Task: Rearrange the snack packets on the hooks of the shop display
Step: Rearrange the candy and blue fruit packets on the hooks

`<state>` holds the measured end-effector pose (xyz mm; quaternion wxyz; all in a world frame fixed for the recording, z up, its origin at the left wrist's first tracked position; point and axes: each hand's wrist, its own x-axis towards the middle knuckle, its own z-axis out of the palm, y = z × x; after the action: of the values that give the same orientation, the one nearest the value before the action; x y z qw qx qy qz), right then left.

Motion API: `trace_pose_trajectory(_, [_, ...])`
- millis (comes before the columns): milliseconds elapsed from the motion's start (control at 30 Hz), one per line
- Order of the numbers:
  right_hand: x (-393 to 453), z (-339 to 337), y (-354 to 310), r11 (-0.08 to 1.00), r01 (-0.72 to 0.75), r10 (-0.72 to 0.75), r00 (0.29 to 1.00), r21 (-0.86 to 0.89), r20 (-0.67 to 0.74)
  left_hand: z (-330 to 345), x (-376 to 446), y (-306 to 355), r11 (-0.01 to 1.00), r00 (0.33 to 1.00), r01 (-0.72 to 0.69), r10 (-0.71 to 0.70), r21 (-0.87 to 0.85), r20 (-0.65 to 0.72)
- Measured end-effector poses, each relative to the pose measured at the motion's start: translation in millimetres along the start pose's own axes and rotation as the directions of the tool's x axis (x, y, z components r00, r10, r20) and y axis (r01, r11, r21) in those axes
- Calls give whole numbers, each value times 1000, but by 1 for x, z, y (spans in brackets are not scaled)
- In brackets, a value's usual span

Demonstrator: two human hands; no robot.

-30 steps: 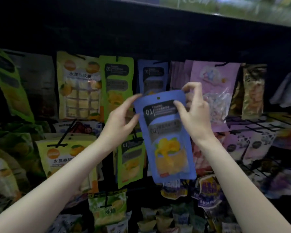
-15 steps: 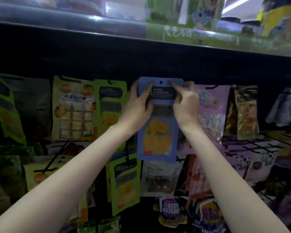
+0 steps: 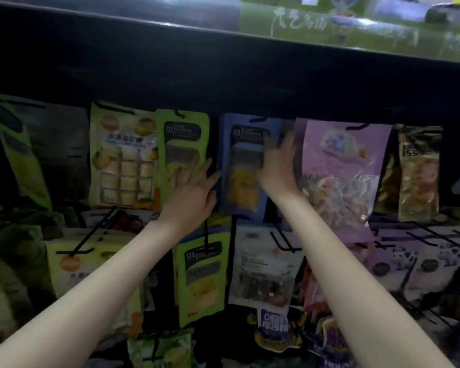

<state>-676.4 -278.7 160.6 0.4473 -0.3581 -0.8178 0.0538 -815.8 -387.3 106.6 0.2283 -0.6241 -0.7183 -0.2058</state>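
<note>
Blue snack packet [image 3: 246,166] hanging upright on the top row of the display, long axis vertical, dark label end up, yellow fruit picture toward the bottom; black hook [image 3: 255,119] showing at its top edge. Flat, glossy, rectangular pouch, slightly blurred.

Right hand [image 3: 278,166] raised against the packet's right edge, fingers stretched upward and lying flat on the label area, pressing rather than curling round; forearm rising from the lower right. Left hand [image 3: 190,197] lower and to the left, fingers extended and slightly spread, fingertips [image 3: 215,176] reaching to the packet's left edge; actual contact hard to tell through the blur. Hand overlapping the lower part of the green packet [image 3: 182,150] hung just beside the blue one.

Just right of the blue packet, a pink-purple pouch [image 3: 340,176] with a clear window of mixed sweets; beyond it a shiny gold-brown pouch [image 3: 417,173]. Left of the green one, a yellow pack [image 3: 122,155] with a grid of pale cubes. Second green packet [image 3: 202,277] on the row beneath, also upright. Above everything, a dark shelf edge [image 3: 223,75]
</note>
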Motion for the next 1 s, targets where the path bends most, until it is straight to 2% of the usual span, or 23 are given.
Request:
trace_pose_trajectory(67, [-34,9,-3,995,77,-71,993,59,-95,8,-29,-11,997,999,-17,13,-79,-51])
trace_pose_trajectory(100, [-55,15,-4,986,124,-117,991,109,-67,14,-45,-17,992,999,8,-15,-126,-53])
trace_pose_trajectory(133, [-74,24,-4,978,133,-143,988,160,55,20,-61,-22,987,998,39,-46,-157,-43])
trace_pose_trajectory(167, [-90,36,-2,977,111,-154,959,183,239,29,-75,-26,981,997,79,-82,-175,-7])
trace_pose_trajectory(233, [-107,65,9,991,48,-113,817,129,566,42,-96,-30,966,986,161,-147,-203,84])
trace_pose_trajectory(267, [-112,78,14,995,51,-91,765,81,637,46,-102,-32,947,977,197,-170,-253,125])
trace_pose_trajectory(300, [-115,87,17,997,64,-75,756,41,650,47,-106,-31,921,968,230,-182,-314,173])
trace_pose_trajectory(400, [-120,94,19,998,48,-19,821,-37,571,44,-108,-33,861,954,269,-177,-431,243])
trace_pose_trajectory(433, [-120,89,18,999,30,-10,809,-24,587,40,-109,-34,827,951,284,-176,-486,255])
trace_pose_trajectory(500, [-118,72,15,995,-63,-5,728,74,686,32,-110,-36,771,950,294,-169,-565,264])
trace_pose_trajectory(567, [-117,48,16,985,-69,-71,671,157,738,23,-112,-36,771,960,259,-141,-581,241])
trace_pose_trajectory(633, [-119,24,15,985,15,-137,689,174,712,12,-113,-33,780,978,193,-104,-595,181])
trace_pose_trajectory(667, [-118,15,14,981,39,-156,733,188,662,7,-112,-31,781,985,160,-91,-604,144])
trace_pose_trajectory(767, [-111,-12,-3,954,108,-221,885,281,410,-6,-104,-17,716,993,95,-119,-692,12])
trace_pose_trajectory(833, [-99,-25,-18,935,169,-249,938,312,239,-15,-99,-8,657,975,36,-190,-753,-119])
trace_pose_trajectory(900, [-86,-33,-31,918,243,-279,957,313,77,-25,-93,-5,624,942,-30,-244,-781,-231])
trace_pose_trajectory(1000, [-71,-35,-51,884,347,-333,938,313,-100,-44,-79,-6,595,945,-95,-197,-798,-260])
